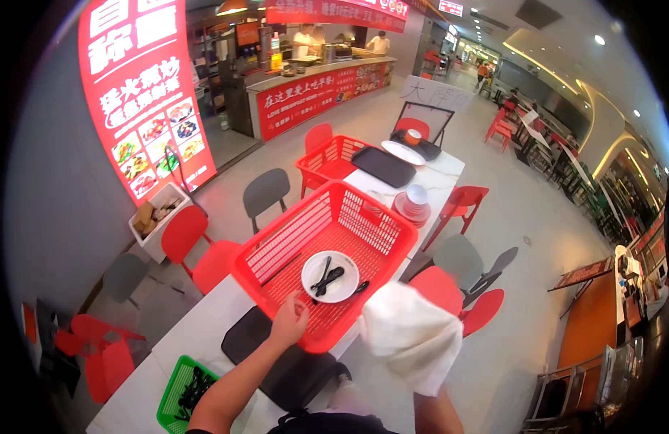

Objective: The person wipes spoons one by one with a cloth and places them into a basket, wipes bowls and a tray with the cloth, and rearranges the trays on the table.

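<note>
My left hand (291, 318) is over the near rim of a red plastic basket (276, 217), its fingers loosely bent and apart, with nothing visible in them. Just beyond those fingers a white bowl (339, 295) sits in the basket, holding black spoons (330, 281). Another black utensil (362, 287) lies beside the bowl on the basket floor. To the right of the basket, a white cloth (410, 333) hangs from my right hand, its folds covering the fingers.
Black trays (284, 362) and a green basket (176, 383) of black spoons lie on the near table. Past the red basket are stacked bowls (414, 202), a black tray (383, 166) and a second red basket (327, 163). Chairs (184, 239) stand along both sides.
</note>
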### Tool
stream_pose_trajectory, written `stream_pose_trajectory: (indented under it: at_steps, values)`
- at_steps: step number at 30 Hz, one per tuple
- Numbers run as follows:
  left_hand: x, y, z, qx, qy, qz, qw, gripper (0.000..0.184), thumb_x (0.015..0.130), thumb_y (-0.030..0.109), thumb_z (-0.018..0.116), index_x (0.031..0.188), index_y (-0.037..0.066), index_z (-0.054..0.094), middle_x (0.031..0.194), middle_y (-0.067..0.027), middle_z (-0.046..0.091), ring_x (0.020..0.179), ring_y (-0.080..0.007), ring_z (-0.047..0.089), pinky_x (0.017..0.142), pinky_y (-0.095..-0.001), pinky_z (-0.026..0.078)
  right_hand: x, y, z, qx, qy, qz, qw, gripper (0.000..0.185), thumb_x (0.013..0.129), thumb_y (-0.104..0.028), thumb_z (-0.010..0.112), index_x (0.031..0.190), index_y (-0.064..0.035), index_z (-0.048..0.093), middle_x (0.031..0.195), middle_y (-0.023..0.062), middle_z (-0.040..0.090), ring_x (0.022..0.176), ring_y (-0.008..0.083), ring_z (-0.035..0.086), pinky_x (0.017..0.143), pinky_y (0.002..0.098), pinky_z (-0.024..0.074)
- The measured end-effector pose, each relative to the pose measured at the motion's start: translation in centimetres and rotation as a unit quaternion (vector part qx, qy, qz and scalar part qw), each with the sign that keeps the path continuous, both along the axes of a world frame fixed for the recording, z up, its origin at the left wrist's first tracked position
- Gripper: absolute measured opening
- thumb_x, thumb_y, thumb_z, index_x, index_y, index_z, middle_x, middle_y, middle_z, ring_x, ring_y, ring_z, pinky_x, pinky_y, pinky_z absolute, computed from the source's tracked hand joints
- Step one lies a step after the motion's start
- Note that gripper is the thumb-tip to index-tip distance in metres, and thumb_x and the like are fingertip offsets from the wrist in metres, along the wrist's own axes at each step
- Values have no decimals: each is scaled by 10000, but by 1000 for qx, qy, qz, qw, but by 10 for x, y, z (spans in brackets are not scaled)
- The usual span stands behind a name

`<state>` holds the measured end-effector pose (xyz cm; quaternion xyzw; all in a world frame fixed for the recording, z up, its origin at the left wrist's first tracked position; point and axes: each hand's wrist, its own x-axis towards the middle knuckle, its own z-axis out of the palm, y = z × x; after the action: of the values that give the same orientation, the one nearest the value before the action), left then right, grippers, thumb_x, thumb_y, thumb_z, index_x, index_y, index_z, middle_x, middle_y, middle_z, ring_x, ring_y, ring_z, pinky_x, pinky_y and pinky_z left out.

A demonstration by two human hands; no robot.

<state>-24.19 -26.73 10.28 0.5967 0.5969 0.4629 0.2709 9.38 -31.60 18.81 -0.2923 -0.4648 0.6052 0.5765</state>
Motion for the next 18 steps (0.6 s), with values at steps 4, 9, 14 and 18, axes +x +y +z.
stream_pose_trajectory:
  at_steps: [4, 9, 14, 18]
  values:
    - [16, 113, -90, -28, 306, -30, 951, 485, 866, 220, 668, 1280, 2, 542, 1058, -187, 673, 958, -381, 655, 856, -495, 519, 8, 25, -38, -58, -87, -58, 993, 504, 918, -303, 671, 1321, -30, 540, 1295, 126, 607, 1123, 247, 599, 962, 384, 502]
    - [17, 179, -148, -240, 411, -62, 877, 368, 879, 318, 664, 1130, 50, 644, 1067, -170, 675, 1029, -353, 648, 872, -503, 510, 32, 69, -43, -36, -228, -78, 970, 422, 840, -228, 744, 1195, -36, 624, 1160, 115, 665, 1006, 233, 642, 889, 362, 529]
    - [21, 191, -166, -220, 482, -50, 846, 284, 879, 343, 663, 1020, 100, 708, 1057, -146, 718, 1032, -334, 670, 808, -454, 520, 31, 116, 48, 78, -445, -99, 887, 299, 701, -249, 820, 929, -77, 731, 853, 69, 712, 778, 225, 669, 743, 347, 532]
    - [25, 200, -147, -300, 469, -89, 826, 254, 905, 348, 610, 941, 129, 735, 949, -132, 737, 939, -324, 700, 795, -455, 521, 28, 145, 73, 103, -591, -35, 799, 271, 773, -303, 777, 986, -137, 752, 900, 8, 752, 815, 173, 696, 776, 314, 532]
